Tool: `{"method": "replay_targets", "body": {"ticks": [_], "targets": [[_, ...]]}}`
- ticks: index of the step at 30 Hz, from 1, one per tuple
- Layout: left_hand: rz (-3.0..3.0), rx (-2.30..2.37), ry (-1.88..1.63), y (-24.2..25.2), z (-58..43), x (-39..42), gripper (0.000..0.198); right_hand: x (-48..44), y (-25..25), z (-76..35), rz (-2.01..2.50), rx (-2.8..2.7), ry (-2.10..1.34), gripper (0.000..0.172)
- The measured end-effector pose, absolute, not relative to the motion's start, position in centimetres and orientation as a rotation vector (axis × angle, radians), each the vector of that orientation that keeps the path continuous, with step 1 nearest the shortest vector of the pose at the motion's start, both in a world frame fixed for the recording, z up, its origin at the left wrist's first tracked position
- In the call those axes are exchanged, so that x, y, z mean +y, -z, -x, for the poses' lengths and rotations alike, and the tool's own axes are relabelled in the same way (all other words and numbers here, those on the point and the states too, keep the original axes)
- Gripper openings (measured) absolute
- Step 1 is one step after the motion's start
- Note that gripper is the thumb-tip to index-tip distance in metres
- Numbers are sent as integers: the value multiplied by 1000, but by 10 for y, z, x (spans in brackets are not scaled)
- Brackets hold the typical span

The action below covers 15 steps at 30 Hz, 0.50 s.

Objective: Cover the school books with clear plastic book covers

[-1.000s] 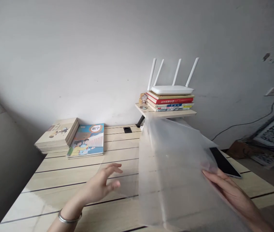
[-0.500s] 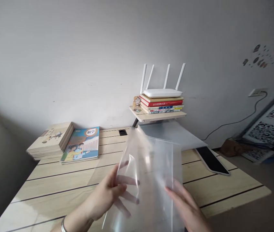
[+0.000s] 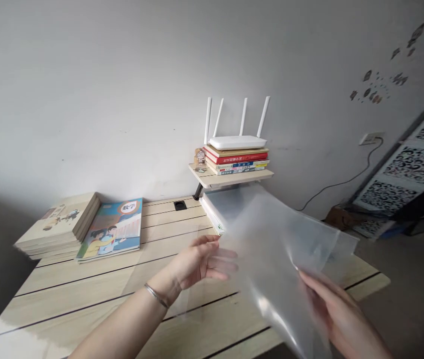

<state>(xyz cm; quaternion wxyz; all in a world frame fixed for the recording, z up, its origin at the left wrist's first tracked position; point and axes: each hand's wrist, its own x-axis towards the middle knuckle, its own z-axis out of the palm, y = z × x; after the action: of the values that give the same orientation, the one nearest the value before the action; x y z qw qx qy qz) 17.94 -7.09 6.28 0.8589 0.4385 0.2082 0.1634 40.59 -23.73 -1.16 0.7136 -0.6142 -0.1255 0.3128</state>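
Observation:
My right hand (image 3: 333, 304) grips a clear plastic book cover (image 3: 271, 259), thumb on the near face and fingers behind it. The cover is raised above the right part of the table, tilted and slightly blurred. My left hand (image 3: 204, 262), with a silver bracelet at the wrist, is at the cover's left edge. Its fingers are spread and partly seen through the film, and it holds nothing. Another clear plastic sheet (image 3: 159, 264) lies flat on the table, left of the raised cover. A blue textbook (image 3: 112, 227) rests farther left.
A stack of beige books (image 3: 58, 224) stands at the table's left. Behind the hands, a small raised shelf (image 3: 234, 178) bears several books (image 3: 237, 158) and a white router (image 3: 237, 142). Below it lies a pale stack (image 3: 212, 214), partly covered by film. A cable (image 3: 341, 183) hangs along the wall.
The plastic cover has swung right with my right hand. My left hand has let go of it and opened. The view has turned a little to the right.

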Motion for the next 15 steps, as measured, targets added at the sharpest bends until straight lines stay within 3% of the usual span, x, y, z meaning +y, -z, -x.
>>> {"method": "replay_targets", "body": {"ticks": [4,9,13,15], "targets": [[-876,657,-478,-51,-203,-51,18,-177,-6,-443,1257,-314,-579,18],[-865,804,-465,-24,-232,-36,21,-108,-14,-461,1291,-355,-667,9],[-810,792,-481,-16,-258,-30,30,-98,-7,-476,1605,-489,-738,20],[-786,780,-474,-15,-268,-28,33,-108,-1,-482,1829,-690,-511,32]]}}
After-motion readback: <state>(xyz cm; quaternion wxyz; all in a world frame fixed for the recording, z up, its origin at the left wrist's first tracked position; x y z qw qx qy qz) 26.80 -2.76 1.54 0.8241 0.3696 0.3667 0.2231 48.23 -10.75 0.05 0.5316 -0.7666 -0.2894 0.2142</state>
